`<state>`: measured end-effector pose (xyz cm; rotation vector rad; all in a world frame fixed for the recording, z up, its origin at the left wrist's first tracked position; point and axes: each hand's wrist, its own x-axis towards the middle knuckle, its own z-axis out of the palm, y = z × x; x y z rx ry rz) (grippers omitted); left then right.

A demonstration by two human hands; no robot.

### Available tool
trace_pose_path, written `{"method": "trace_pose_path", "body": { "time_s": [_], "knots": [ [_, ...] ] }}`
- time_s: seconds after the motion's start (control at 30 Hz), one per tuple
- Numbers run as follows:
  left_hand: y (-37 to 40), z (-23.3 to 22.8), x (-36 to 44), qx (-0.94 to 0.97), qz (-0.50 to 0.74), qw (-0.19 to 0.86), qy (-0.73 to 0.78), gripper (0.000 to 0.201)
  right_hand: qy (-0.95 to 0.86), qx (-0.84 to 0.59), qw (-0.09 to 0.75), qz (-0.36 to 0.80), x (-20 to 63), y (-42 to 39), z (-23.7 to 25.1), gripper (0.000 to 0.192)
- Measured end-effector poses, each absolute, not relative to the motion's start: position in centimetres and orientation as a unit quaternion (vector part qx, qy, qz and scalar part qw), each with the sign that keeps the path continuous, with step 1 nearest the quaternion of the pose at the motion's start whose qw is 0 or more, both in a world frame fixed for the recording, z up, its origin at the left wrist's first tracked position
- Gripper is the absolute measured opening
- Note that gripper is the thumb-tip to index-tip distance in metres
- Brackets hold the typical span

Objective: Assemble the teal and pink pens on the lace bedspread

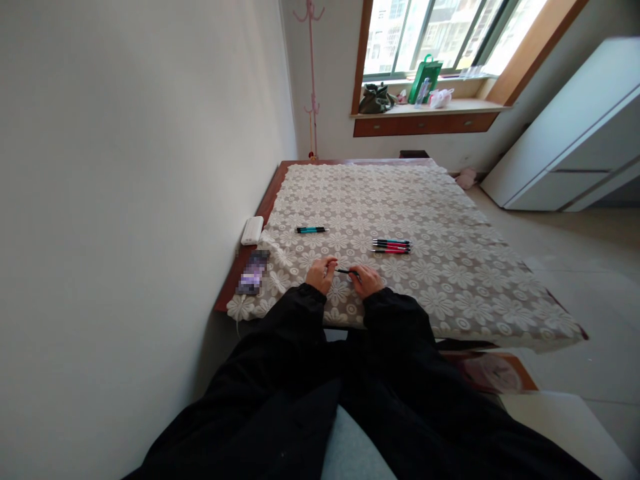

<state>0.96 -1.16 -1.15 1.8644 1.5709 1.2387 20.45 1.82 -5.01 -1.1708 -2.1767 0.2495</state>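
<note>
Low over the near part of the lace-covered table, my right hand (367,280) is closed on one end of a slim black pen (345,271). The fingers of my left hand (321,274) are pinched together at the pen's thin other end. Part of the pen is hidden by my fingers. Beyond my left hand lie teal and black pens (311,230), side by side. Past my right hand rests a small row of several pens (391,247), teal-and-black and red-and-black.
A white power bank (252,231) and a phone (253,273) with a cable lie along the table's left edge, close to the wall. The patterned tablecloth (450,267) covers most of the tabletop. Bags, a green one (425,80) among them, stand on the windowsill.
</note>
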Motion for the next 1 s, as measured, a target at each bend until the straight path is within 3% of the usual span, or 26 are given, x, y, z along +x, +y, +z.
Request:
{"method": "trace_pose_path", "body": {
  "time_s": [0.13,0.3,0.53,0.83,1.0],
  "knots": [
    [-4.5,-0.1,-3.7,0.650,0.436,0.079,0.618,0.016,-0.823,-0.457,0.320,0.110,20.3,1.9,-5.1,0.016],
    [-9.6,0.7,-14.2,0.505,0.360,-0.011,0.785,0.027,-0.821,-0.457,0.319,0.124,20.3,1.8,-5.0,0.016],
    [-10.8,-0.3,-22.0,0.388,0.368,0.115,0.837,0.037,-0.823,-0.451,0.319,0.132,20.4,2.0,-4.9,0.017],
    [-10.4,-1.2,-22.5,0.405,0.350,0.109,0.838,0.050,-0.829,-0.449,0.309,0.127,20.3,2.2,-4.8,0.017],
    [-10.2,-1.4,-23.2,0.381,0.400,0.154,0.819,0.039,-0.825,-0.454,0.313,0.126,20.2,2.4,-5.1,0.016]
  ]
}}
